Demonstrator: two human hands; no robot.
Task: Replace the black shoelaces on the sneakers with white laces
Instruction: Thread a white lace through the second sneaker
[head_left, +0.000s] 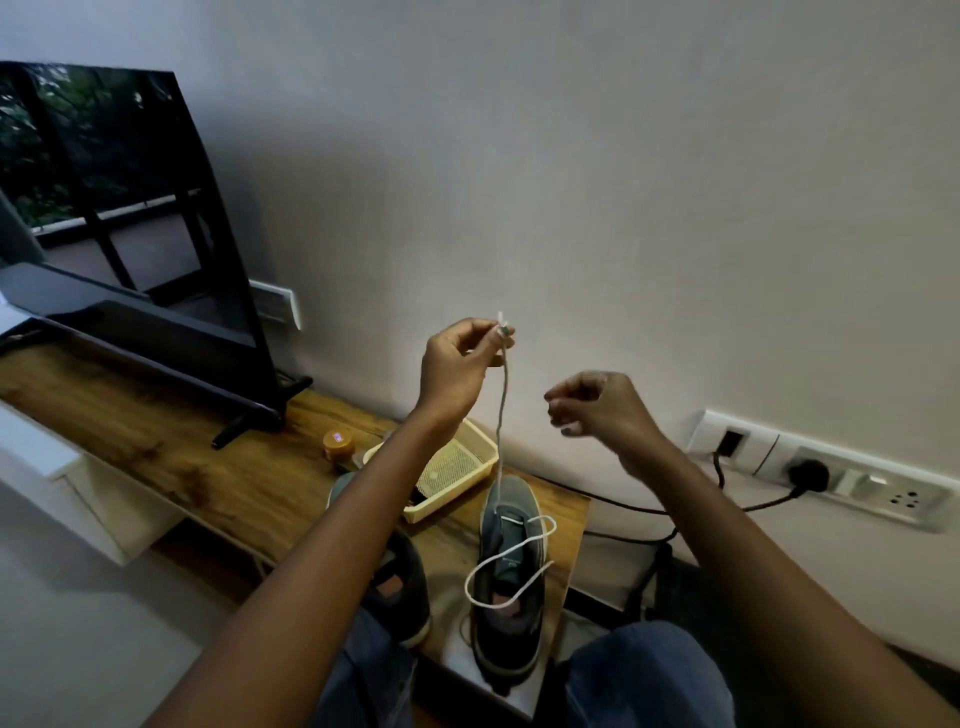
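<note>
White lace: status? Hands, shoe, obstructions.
Left hand pinches white lace end, pulled up taut. Right hand curled, holding nothing. Lace threaded low on right sneaker. Nothing blocking.

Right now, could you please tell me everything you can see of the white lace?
The white lace is a thin, round cord, cotton by its look. The left hand pinches it near its tip, and it rises taut from a lower eyelet of the right sneaker. Its other part lies slack in a loose loop across the shoe's tongue and opening. The right hand, fingers curled, hangs beside it without touching.
</note>
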